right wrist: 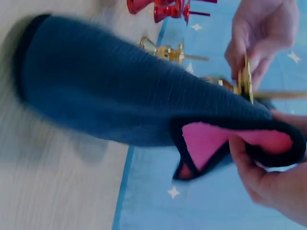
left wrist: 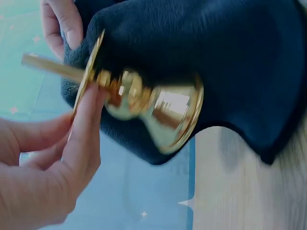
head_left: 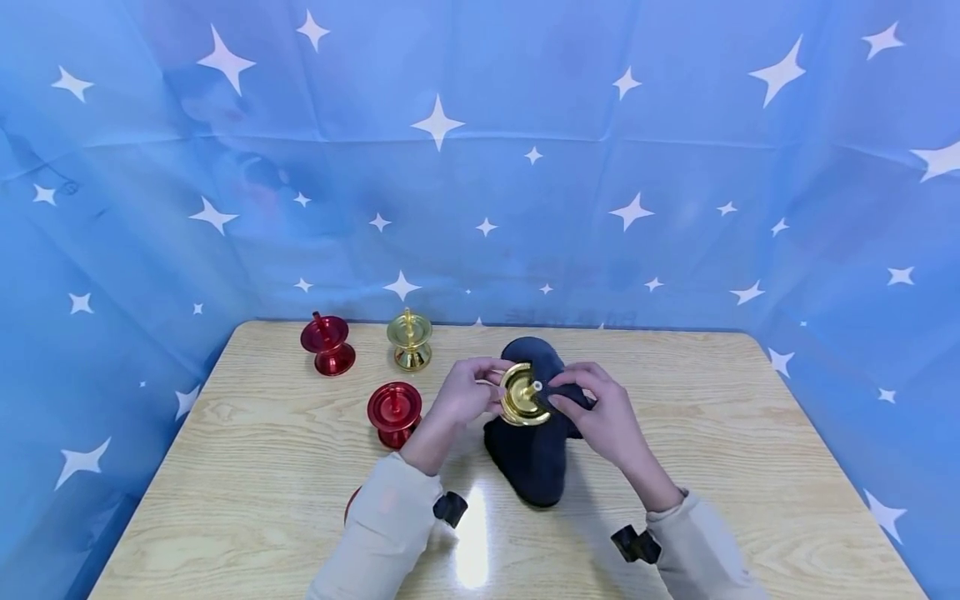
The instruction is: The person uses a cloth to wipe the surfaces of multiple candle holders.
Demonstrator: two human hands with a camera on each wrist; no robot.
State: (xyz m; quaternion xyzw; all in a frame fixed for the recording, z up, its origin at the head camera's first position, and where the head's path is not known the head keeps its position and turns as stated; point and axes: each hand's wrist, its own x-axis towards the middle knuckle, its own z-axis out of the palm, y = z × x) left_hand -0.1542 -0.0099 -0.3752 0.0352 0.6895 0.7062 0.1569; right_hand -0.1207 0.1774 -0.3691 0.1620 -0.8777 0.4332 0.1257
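Note:
In the head view my left hand pinches a shiny gold candle holder by the rim of its dish, above the table. The left wrist view shows the holder tipped sideways, its thin spike pointing left and its flared foot against the dark cloth. My right hand pinches the upper edge of that dark navy cloth, which hangs behind and around the holder. Seen from the right wrist, a folded-over part of the cloth exposes a pink underside with dark edging.
A red candle holder and a gold one stand upright at the table's back left. Another red holder stands nearer, beside my left forearm. A red rim peeks out by the left sleeve. A starred blue curtain hangs behind the table.

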